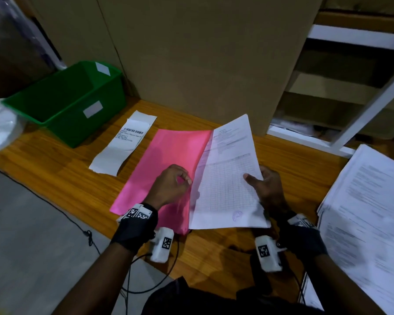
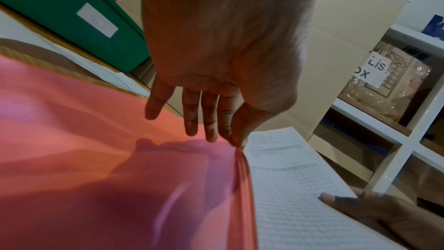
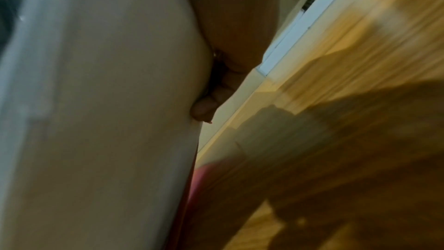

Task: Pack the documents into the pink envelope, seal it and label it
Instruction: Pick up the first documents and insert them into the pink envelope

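The pink envelope [image 1: 168, 160] lies on the wooden table [image 1: 55, 173]. My left hand [image 1: 172, 185] pinches its right edge between thumb and forefinger; in the left wrist view the pink envelope [image 2: 108, 168] is lifted at that edge by the left hand [image 2: 236, 140]. My right hand [image 1: 265, 189] holds a white printed document [image 1: 228, 178], thumb on top, its left edge against the envelope's open side. In the right wrist view the document [image 3: 108, 121] fills the left, with the right hand's fingers [image 3: 206, 109] behind it. A white label strip [image 1: 123, 144] with a barcode lies left of the envelope.
A green bin [image 1: 66, 103] stands at the table's back left. A large cardboard box [image 1: 203, 53] stands behind the envelope. A stack of printed papers [image 1: 369, 212] lies at the right. White shelving [image 1: 362, 98] is at the back right. Cables [image 1: 146, 280] hang at the near edge.
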The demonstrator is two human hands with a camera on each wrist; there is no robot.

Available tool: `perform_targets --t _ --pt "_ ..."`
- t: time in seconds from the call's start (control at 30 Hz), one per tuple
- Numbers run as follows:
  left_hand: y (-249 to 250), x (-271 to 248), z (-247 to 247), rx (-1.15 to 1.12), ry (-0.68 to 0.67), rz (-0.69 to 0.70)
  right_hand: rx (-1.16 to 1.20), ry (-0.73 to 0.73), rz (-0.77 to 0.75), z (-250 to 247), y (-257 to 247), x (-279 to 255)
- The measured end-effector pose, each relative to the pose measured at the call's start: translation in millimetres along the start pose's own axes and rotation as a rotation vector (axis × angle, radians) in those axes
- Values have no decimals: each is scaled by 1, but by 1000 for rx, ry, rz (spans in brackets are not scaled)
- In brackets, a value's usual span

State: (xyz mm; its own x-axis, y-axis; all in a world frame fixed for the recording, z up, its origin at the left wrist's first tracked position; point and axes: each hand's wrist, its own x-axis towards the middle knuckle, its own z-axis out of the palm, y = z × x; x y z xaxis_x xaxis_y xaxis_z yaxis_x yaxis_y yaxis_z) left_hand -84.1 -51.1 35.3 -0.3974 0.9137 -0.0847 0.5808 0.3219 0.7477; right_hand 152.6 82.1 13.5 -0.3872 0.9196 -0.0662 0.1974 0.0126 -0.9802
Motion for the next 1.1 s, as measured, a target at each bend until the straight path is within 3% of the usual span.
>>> perform_targets --t 0.13,0.33,0.5,0.6,0.7,0.8,0.87,1.0,1.1 --pt "5 2 7 64 -22 4 -21 -34 -17 -1 -8 6" --pt "18 11 23 -37 -17 1 58 21 90 23 9 4" --pt "11 17 33 -49 -44 -5 52 -108 179 35 18 -1" --pt "-1 17 17 -122 -46 -1 68 -44 242 27 25 7" --pt "-40 26 -12 183 60 -82 67 0 232 25 24 10" --pt "-69 27 -34 448 -75 -311 134 2 239 35 20 12" --pt "-76 25 -36 498 -154 -318 142 -39 256 47 19 11" --pt "-84 23 -36 488 -158 -239 96 -147 288 57 19 14" --pt "-82 21 -38 406 -119 -213 40 -100 251 50 22 22"
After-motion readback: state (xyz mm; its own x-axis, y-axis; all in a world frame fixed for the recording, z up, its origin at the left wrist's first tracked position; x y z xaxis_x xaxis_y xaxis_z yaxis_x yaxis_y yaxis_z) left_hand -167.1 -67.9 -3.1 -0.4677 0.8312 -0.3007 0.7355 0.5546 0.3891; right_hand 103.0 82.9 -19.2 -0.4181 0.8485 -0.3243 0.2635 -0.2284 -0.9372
